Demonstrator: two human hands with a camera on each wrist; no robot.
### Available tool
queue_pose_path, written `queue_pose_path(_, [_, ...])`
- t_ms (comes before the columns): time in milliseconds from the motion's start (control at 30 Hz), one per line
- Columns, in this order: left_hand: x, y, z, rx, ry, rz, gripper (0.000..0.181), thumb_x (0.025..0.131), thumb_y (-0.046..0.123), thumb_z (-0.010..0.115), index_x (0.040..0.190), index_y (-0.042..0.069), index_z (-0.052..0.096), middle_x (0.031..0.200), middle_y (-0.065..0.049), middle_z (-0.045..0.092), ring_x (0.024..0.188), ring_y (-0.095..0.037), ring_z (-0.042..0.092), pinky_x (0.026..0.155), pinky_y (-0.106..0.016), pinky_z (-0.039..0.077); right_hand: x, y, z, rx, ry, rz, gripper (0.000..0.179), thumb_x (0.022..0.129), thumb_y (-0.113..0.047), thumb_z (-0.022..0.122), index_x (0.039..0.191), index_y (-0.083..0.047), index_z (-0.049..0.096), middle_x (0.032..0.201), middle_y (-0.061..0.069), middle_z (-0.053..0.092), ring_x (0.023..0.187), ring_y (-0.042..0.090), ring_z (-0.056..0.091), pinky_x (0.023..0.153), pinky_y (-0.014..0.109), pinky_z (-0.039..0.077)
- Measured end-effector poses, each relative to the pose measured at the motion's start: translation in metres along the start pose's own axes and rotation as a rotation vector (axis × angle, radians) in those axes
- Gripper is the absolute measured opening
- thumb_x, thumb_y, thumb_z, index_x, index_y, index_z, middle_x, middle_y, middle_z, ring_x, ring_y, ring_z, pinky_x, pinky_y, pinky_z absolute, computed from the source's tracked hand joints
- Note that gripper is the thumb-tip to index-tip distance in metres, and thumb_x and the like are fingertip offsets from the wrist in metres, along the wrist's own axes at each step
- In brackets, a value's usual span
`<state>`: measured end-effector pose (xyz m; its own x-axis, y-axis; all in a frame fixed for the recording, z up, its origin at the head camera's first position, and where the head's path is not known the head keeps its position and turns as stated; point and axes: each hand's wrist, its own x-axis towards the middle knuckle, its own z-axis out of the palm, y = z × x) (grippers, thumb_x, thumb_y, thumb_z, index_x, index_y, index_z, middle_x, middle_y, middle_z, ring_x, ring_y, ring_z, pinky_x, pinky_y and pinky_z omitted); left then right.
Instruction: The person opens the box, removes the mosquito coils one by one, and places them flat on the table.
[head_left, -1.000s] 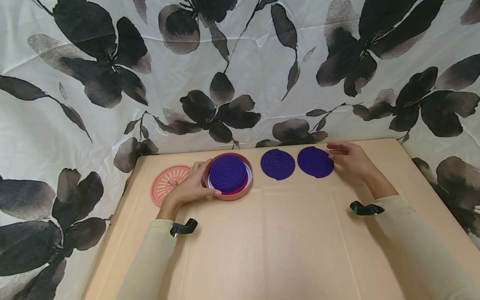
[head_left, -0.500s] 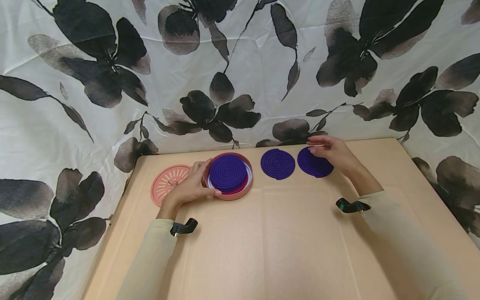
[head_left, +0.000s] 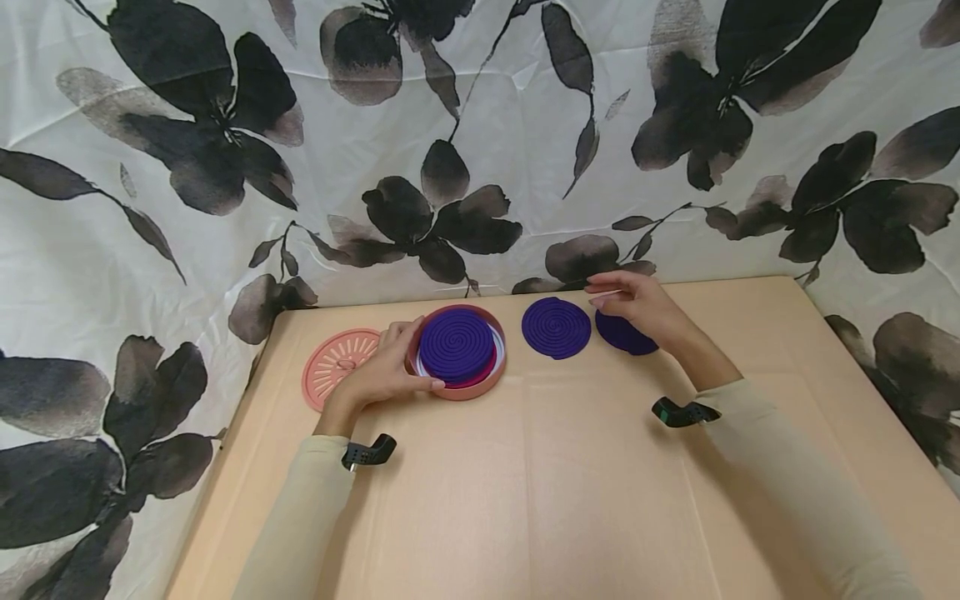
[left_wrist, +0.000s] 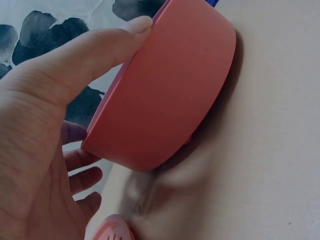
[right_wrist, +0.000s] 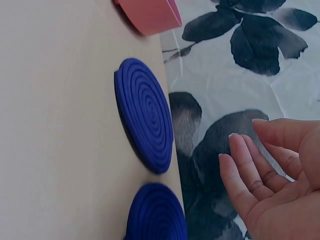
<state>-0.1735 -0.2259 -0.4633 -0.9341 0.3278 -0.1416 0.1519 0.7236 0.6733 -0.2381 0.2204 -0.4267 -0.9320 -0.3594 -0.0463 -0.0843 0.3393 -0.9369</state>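
Observation:
My left hand (head_left: pixel 386 367) grips a round terracotta-coloured container (head_left: pixel 501 367), its thumb at the rim and fingers round the left side. Inside, a purple spiral disc (head_left: pixel 455 343) lies on top of red and white pieces. The left wrist view shows the container's smooth outer wall (left_wrist: pixel 165 90) close up. My right hand (head_left: pixel 637 302) hovers over a second purple spiral disc (head_left: pixel 626 335), hiding part of it, with fingers loosely bent and nothing between them. Left of that lies a third purple spiral disc (head_left: pixel 556 328), flat on the table; its coiled ridges show in the right wrist view.
A round slotted lid (head_left: pixel 330 358) of similar colour lies left of the container, partly behind my left hand. The light wooden table (head_left: pixel 525 492) ends at a floral cloth (head_left: pixel 555 150) hanging behind it.
My right hand has moved left from the right edge of the rightmost disc to over its upper part. The left hand, container and discs have stayed in place.

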Motion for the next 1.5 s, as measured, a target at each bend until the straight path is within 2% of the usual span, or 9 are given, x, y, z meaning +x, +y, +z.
queue_pose_path(300, [0.000, 0.003, 0.000, 0.015, 0.002, -0.002, 0.128, 0.066, 0.066, 0.085, 0.164, 0.021, 0.016, 0.151, -0.008, 0.032, 0.142, -0.028, 0.025, 0.113, -0.064, 0.033, 0.006, -0.012, 0.019, -0.010, -0.013, -0.007, 0.045, 0.099, -0.007, 0.062, 0.144, -0.004, 0.054, 0.138, 0.018, 0.061, 0.120, 0.024, 0.064, 0.092, 0.018, 0.050])
queue_pose_path(533, [-0.001, 0.004, 0.000, 0.021, 0.005, 0.007, 0.127, 0.066, 0.064, 0.086, 0.164, 0.021, 0.017, 0.150, -0.009, 0.033, 0.141, -0.029, 0.026, 0.113, -0.063, 0.033, 0.009, -0.021, 0.034, 0.024, -0.061, -0.015, 0.045, 0.100, -0.012, 0.064, 0.143, -0.003, 0.053, 0.140, 0.015, 0.061, 0.124, 0.027, 0.061, 0.099, 0.024, 0.048])
queue_pose_path(667, [0.000, 0.004, 0.000, 0.024, 0.006, 0.011, 0.127, 0.067, 0.063, 0.086, 0.164, 0.021, 0.017, 0.150, -0.008, 0.033, 0.140, -0.027, 0.027, 0.114, -0.062, 0.033, 0.012, -0.024, 0.044, 0.051, -0.081, -0.025, 0.044, 0.100, -0.010, 0.064, 0.142, -0.002, 0.054, 0.139, 0.017, 0.061, 0.121, 0.025, 0.063, 0.101, 0.029, 0.050])
queue_pose_path(800, [-0.001, 0.004, 0.000, 0.026, 0.011, 0.024, 0.126, 0.067, 0.062, 0.087, 0.164, 0.020, 0.017, 0.149, -0.009, 0.033, 0.140, -0.028, 0.027, 0.114, -0.062, 0.033, 0.016, -0.025, 0.052, 0.085, -0.104, -0.038, 0.043, 0.100, -0.008, 0.063, 0.142, -0.001, 0.055, 0.139, 0.022, 0.059, 0.118, 0.023, 0.066, 0.100, 0.028, 0.051])
queue_pose_path(967, [-0.002, 0.004, 0.001, 0.018, 0.016, 0.026, 0.125, 0.067, 0.063, 0.087, 0.164, 0.023, 0.018, 0.148, -0.007, 0.034, 0.139, -0.026, 0.028, 0.113, -0.060, 0.034, 0.021, -0.027, 0.062, 0.130, -0.130, -0.041, 0.041, 0.099, -0.004, 0.064, 0.139, -0.004, 0.057, 0.137, 0.020, 0.061, 0.121, 0.032, 0.064, 0.098, 0.027, 0.052])
queue_pose_path(1133, [-0.002, 0.002, 0.002, 0.016, 0.024, 0.021, 0.125, 0.066, 0.065, 0.086, 0.163, 0.027, 0.018, 0.148, -0.006, 0.034, 0.139, -0.025, 0.029, 0.114, -0.059, 0.033, 0.025, -0.032, 0.073, 0.116, -0.141, -0.048, 0.041, 0.098, -0.006, 0.065, 0.139, -0.004, 0.058, 0.134, 0.015, 0.064, 0.120, 0.031, 0.064, 0.100, 0.030, 0.052])
queue_pose_path(1267, [-0.001, 0.000, 0.002, 0.011, 0.029, 0.023, 0.125, 0.066, 0.065, 0.087, 0.163, 0.027, 0.018, 0.148, -0.006, 0.034, 0.140, -0.025, 0.029, 0.115, -0.060, 0.032, 0.027, -0.035, 0.081, 0.094, -0.145, -0.063, 0.042, 0.098, -0.008, 0.067, 0.138, -0.002, 0.058, 0.133, 0.017, 0.064, 0.116, 0.027, 0.066, 0.098, 0.030, 0.053])
queue_pose_path(1500, [0.000, 0.000, 0.002, 0.003, 0.024, 0.019, 0.125, 0.066, 0.064, 0.086, 0.163, 0.026, 0.018, 0.149, -0.007, 0.033, 0.140, -0.025, 0.031, 0.114, -0.060, 0.034, 0.034, -0.041, 0.093, 0.102, -0.167, -0.100, 0.039, 0.097, -0.004, 0.066, 0.136, -0.004, 0.061, 0.131, 0.020, 0.065, 0.114, 0.032, 0.067, 0.097, 0.033, 0.054])
